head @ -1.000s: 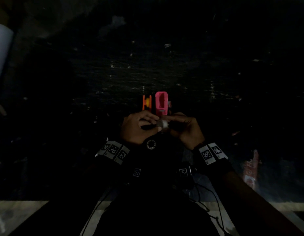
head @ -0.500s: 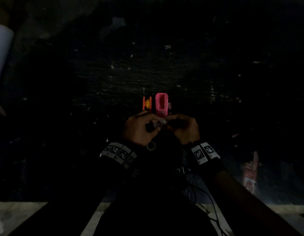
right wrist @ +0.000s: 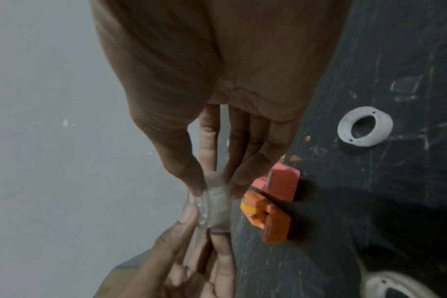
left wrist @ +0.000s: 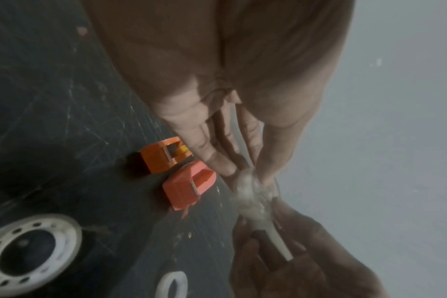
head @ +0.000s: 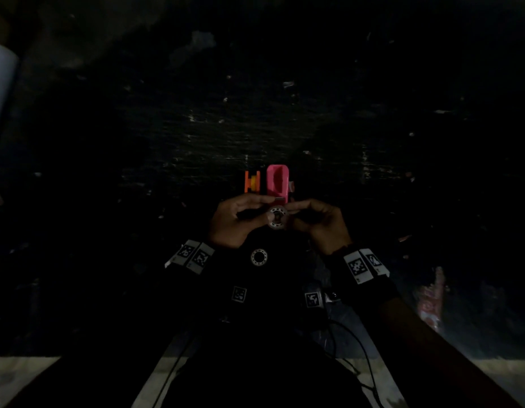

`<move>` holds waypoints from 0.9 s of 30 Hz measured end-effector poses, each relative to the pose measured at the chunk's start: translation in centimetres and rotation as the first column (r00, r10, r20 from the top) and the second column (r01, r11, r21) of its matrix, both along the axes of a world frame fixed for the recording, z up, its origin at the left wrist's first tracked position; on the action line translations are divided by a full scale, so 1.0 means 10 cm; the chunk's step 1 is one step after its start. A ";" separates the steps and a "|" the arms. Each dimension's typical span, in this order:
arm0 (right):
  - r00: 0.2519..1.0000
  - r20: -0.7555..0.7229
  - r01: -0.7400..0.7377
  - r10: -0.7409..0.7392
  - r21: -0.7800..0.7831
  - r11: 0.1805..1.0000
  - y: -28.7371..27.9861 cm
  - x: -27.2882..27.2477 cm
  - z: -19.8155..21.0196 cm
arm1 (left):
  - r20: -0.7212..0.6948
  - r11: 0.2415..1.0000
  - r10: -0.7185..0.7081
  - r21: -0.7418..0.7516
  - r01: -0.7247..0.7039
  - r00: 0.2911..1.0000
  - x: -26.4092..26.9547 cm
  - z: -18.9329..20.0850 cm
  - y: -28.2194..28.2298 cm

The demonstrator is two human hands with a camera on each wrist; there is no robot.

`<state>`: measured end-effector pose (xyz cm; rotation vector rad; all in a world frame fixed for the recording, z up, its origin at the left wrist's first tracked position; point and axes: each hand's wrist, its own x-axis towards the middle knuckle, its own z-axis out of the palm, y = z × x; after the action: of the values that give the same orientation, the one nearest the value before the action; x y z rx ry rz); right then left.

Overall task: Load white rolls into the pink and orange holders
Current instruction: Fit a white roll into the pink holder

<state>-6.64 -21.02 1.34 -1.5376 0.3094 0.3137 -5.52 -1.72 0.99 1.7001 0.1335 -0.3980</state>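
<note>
A small white roll (head: 276, 218) is held above the dark table, its round face turned towards my head. My left hand (head: 262, 212) pinches it from the left and my right hand (head: 292, 212) from the right. The wrist views show the fingertips of each hand on the roll (left wrist: 248, 187) (right wrist: 214, 205). A white strip (left wrist: 276, 242) runs from it into the right palm. Just beyond the hands stand the orange holder (head: 252, 182) and the pink holder (head: 277, 183), side by side with open tops. No roll is visible inside the pink one.
Another white roll (head: 258, 257) lies flat on the table between my wrists. A smaller white ring (right wrist: 364, 126) lies to the right of the pink holder. The black table (head: 285, 128) is scratched and littered with small scraps. A red packet (head: 429, 301) lies at the right.
The roll has been turned from edge-on to face-up towards my head. Both hands still hold it just in front of the pink holder.
</note>
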 end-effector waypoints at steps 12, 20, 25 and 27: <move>1.000 -0.022 0.001 -0.017 -0.582 0.813 0.03 0.61 -0.08 | 0.102 0.524 -0.518 0.822 0.221 0.849 0.78 -0.21 -0.02; 0.977 -0.193 -0.205 0.092 -0.726 0.656 0.31 0.98 -0.02 | -0.027 0.425 -0.634 0.822 0.378 0.773 1.10 -0.51 -0.08; 0.972 -0.231 -0.194 0.035 -0.716 0.670 0.44 1.06 0.02 | -0.040 0.438 -0.636 0.804 0.403 0.771 1.15 -0.54 -0.05; 0.983 -0.174 -0.165 0.050 -0.745 0.647 0.48 1.05 0.05 | -0.047 0.437 -0.633 0.802 0.407 0.772 1.16 -0.54 -0.06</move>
<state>3.88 -16.19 1.81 -2.3911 0.5010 0.4152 6.04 -2.33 -4.38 2.6751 -0.5451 -0.6302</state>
